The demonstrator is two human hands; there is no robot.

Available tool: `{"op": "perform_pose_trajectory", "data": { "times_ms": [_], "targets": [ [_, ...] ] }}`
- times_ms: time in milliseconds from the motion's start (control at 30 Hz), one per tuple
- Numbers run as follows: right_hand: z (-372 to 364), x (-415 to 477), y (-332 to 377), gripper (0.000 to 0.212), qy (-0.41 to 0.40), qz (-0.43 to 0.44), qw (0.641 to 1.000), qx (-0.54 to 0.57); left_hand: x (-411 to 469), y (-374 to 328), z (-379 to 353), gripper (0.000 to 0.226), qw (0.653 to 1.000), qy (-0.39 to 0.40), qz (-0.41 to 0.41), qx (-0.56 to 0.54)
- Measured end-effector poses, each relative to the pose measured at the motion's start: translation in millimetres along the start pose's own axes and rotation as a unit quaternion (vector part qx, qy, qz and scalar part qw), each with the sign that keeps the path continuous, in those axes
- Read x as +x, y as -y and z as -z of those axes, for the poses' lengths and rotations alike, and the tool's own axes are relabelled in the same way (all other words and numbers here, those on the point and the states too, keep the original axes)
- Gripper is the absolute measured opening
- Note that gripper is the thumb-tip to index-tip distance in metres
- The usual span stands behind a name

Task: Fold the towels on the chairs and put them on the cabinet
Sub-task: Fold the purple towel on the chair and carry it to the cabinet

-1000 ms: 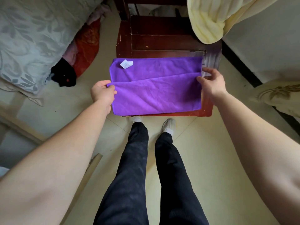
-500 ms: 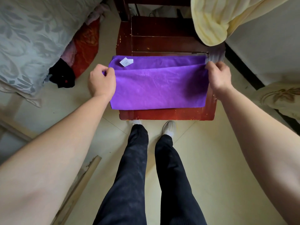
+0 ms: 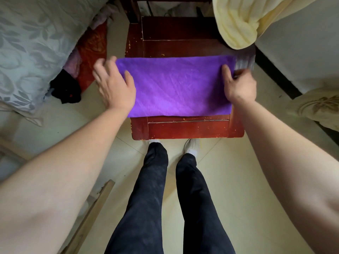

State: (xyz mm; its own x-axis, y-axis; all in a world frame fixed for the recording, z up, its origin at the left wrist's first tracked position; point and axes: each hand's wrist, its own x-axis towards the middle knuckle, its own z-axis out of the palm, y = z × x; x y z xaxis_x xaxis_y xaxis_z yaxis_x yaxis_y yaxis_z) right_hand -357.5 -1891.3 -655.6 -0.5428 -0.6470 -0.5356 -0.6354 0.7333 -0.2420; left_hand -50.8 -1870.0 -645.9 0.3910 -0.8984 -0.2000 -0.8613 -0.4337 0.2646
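Note:
A purple towel (image 3: pixel 176 85), folded into a long band, lies flat across the seat of a dark red wooden chair (image 3: pixel 185 130). My left hand (image 3: pixel 113 85) rests on the towel's left end with its fingers spread and blurred. At the towel's right end is my right hand (image 3: pixel 238 83), its thumb lying on the cloth and its blurred fingers just off the edge. A pale yellow towel (image 3: pixel 238 21) hangs at the chair's back right corner. No cabinet is in view.
A bed with a grey leaf-patterned cover (image 3: pixel 31 43) stands to the left, with red and black cloth (image 3: pixel 66 88) on the floor beside it. A white wall with a dark skirting runs along the right. My legs stand before the chair on pale tiles.
Both hands carried the near layer of the purple towel forward over the far edge, covering the white label. The left hand then let go and spread flat; the right hand's grip loosened.

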Motion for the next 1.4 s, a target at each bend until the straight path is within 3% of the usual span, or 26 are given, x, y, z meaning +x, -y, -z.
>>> {"op": "perform_pose_trajectory", "data": {
  "times_ms": [100,167,433,633,700,833,1000,1133,1267,1400],
  "targets": [
    [-4,-15,-16,0.067,0.046,-0.023,0.998,-0.038,-39,5,-13,0.057,0.979,0.098,-0.160,0.082],
    [-5,-21,-24,0.062,0.064,-0.027,0.996,-0.048,-63,12,-28,0.064,0.952,0.175,-0.213,0.136],
    [18,-14,-64,0.053,0.046,-0.025,0.999,-0.013,-116,-1,-59,0.069,0.933,0.212,-0.217,0.194],
    [29,-19,-95,0.063,0.042,-0.091,0.995,0.029,-132,-33,-58,0.077,0.930,0.241,-0.217,0.171],
    [30,-23,-98,0.070,0.071,-0.089,0.993,0.024,-121,-44,-52,0.084,0.926,0.231,-0.257,0.154],
    [28,-23,-106,0.063,0.145,-0.073,0.983,0.085,-85,-70,-44,0.108,0.871,0.247,-0.376,0.195],
    [30,-26,-110,0.045,0.197,-0.079,0.953,0.216,-56,-98,-47,0.134,0.822,0.290,-0.395,0.291],
    [33,-25,-116,0.028,0.161,-0.056,0.948,0.269,-65,-110,-52,0.141,0.824,0.297,-0.370,0.310],
    [36,-19,-115,0.039,0.132,-0.042,0.953,0.270,-68,-115,-54,0.145,0.833,0.309,-0.351,0.295],
    [36,-17,-111,0.031,0.130,-0.032,0.957,0.258,-71,-115,-54,0.152,0.831,0.320,-0.357,0.282]
  ]
}}
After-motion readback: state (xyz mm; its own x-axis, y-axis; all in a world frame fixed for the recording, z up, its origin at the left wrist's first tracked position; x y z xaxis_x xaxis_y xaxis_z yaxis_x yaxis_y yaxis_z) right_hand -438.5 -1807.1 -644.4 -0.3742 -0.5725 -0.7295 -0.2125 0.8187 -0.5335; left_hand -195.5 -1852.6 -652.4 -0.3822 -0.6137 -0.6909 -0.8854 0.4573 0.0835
